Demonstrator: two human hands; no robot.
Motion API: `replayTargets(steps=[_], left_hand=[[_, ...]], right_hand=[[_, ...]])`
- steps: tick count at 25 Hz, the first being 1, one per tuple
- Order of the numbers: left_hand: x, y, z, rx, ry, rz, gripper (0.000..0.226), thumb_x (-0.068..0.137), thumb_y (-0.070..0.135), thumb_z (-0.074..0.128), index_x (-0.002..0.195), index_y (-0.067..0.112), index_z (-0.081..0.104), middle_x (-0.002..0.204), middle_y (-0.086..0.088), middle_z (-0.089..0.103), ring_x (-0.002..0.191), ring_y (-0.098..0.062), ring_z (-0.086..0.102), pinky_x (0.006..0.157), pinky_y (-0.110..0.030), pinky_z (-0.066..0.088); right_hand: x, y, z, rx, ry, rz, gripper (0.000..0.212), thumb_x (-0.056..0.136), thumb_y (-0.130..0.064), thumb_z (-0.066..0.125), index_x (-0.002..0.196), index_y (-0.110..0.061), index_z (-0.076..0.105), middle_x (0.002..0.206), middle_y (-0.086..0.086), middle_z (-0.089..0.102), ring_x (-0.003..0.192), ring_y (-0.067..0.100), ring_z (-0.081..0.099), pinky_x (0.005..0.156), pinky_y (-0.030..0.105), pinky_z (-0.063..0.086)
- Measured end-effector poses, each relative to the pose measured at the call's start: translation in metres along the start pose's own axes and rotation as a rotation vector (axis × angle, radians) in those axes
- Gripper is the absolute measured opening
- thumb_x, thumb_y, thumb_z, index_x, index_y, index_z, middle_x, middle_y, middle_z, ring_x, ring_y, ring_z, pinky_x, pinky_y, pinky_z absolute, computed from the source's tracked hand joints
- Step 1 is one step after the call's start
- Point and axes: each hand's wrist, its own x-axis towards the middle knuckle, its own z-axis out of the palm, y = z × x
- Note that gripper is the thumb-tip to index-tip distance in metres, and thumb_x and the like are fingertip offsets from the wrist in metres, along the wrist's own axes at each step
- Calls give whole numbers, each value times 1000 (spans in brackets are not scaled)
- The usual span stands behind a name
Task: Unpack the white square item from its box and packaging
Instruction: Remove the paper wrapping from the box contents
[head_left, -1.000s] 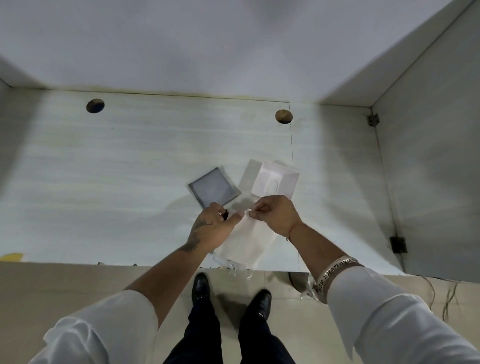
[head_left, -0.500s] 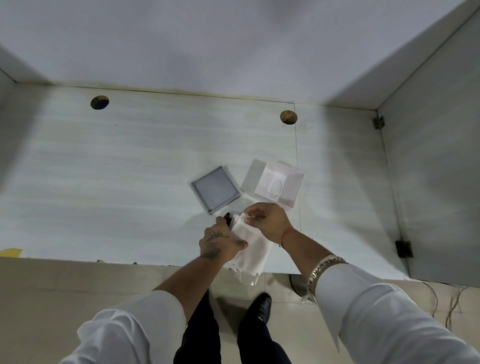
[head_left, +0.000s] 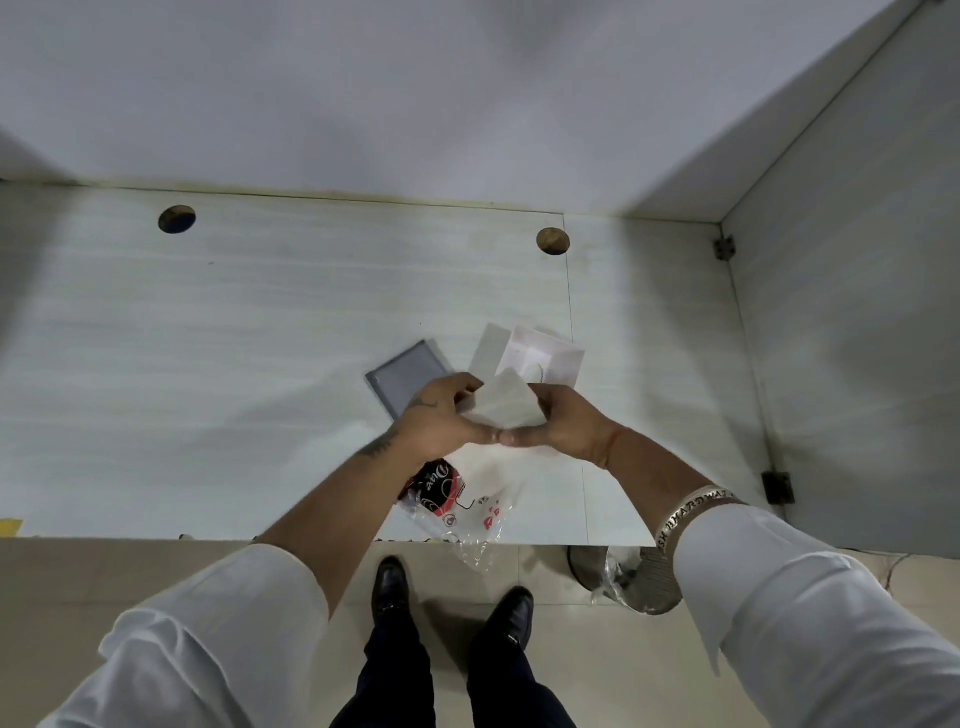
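- Compared with half a second ago, both hands have lifted up and away from the desk edge, and the clear plastic bag (head_left: 470, 506) that was wrapped around the item now lies loose on the desk (head_left: 234, 364) below the hands, at about 6 o'clock from them.
- The white square item (head_left: 506, 408) is out of the bag now, held up between the two hands, tilted, with one corner pointing away from the person.
- The left hand (head_left: 441, 423) pinches the item's left edge and the right hand (head_left: 563, 423) pinches the right edge, thumbs meeting underneath it.
- The item looks flat, matte and pale; the bag is thin, crinkly and see-through, with red and black print on it.
- One grey square lid (head_left: 402, 376) with a raised rim lies flat at 10 o'clock from the hands, partly behind the left hand.
- One open white box (head_left: 543, 356) sits at 1 o'clock, thin card, with a round cutout inside.
- Two round cable holes (head_left: 177, 219) in the pale wood-grain desk, one bag, one lid, one box.
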Motion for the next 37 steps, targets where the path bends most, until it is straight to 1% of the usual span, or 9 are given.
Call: replayTargets(steps=[3,6,10,14,17,23,26,32,37], left_hand=[[1,21,-8,-488,168,-52,88,45,33,97,124,26,58,121,-4,66,108,-24,69,93,-45,59],[-3,32,-1,-779,123,-89,81,65,39,89,135,22,54,124,-11,70,112,-36,70,96,-59,55],[-10,46,6,-787,22,36,50,86,16,75,131,25,56,125,-12,70,117,-37,66,94,-55,57],[-6,40,-9,-665,-236,119,109,75,-14,74,154,45,27,140,-5,60,126,-27,59,101,-47,54],[-7,43,-22,-544,-337,102,125,77,-21,69,156,52,6,146,4,53,127,-20,57,96,-34,55],[2,58,-26,-629,-237,-1,73,84,25,79,145,41,41,129,-1,68,119,-30,65,96,-52,56],[7,57,-18,-621,-209,6,43,90,29,73,131,29,59,123,-5,73,117,-32,68,98,-55,55],[20,49,6,-709,15,-43,37,93,36,69,128,25,63,122,-6,74,116,-33,68,100,-56,54],[21,67,33,-516,187,87,46,83,43,73,126,42,57,119,6,71,109,-20,69,93,-44,58]], right_hand=[[-12,-22,-5,249,222,-14,26,87,-28,82,109,-16,75,110,6,80,104,24,76,91,40,62],[-18,-36,9,475,381,-33,18,95,-27,72,110,-16,74,111,6,80,102,24,76,83,37,64],[-23,-51,25,496,492,-75,17,94,-24,73,110,-18,76,105,3,81,96,19,77,81,30,61],[-30,-68,15,517,452,47,31,92,-36,73,114,-14,76,102,3,82,92,22,78,69,27,60],[-32,-71,10,417,460,143,33,89,-48,72,109,-21,75,103,3,81,88,20,75,72,32,58],[-22,-73,27,506,643,58,35,87,-42,79,108,-14,77,106,9,81,99,30,77,86,44,65],[-17,-69,25,505,664,85,36,88,-43,78,107,-12,77,105,11,80,98,31,76,83,42,65],[-22,-53,-10,513,380,79,58,73,-46,80,126,-28,63,122,2,73,105,25,73,73,45,65],[-19,-40,-27,454,328,-54,63,82,-38,82,137,-20,57,126,6,74,114,26,73,85,41,63]])
